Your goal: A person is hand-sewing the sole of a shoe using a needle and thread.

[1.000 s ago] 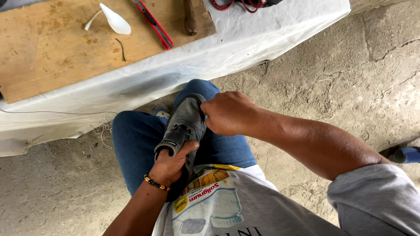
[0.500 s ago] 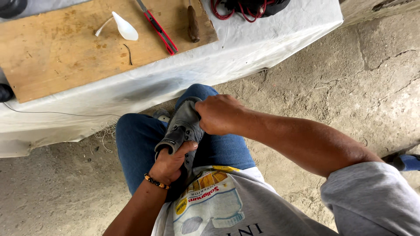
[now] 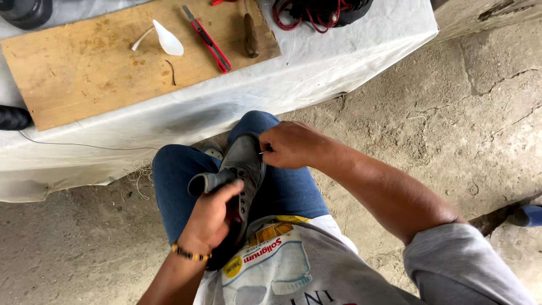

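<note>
We hold a worn grey lace-up shoe (image 3: 240, 169) on our lap, between blue-jeaned knees. Our left hand (image 3: 212, 217) wraps its heel end; our right hand (image 3: 293, 146) pinches its toe edge at 2 o'clock. A white-covered tabletop (image 3: 316, 73) at 12 o'clock carries a wooden board (image 3: 96, 73).

White-draped table (image 3: 339, 73) stands on cracked concrete floor (image 3: 451, 141).

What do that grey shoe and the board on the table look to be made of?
Grey shoe: probably matte leather or a lookalike, smooth and dull, creasing softly; the left hand grips it. Board: plywood or similar, pale tan, unvarnished, stained in patches.
</note>
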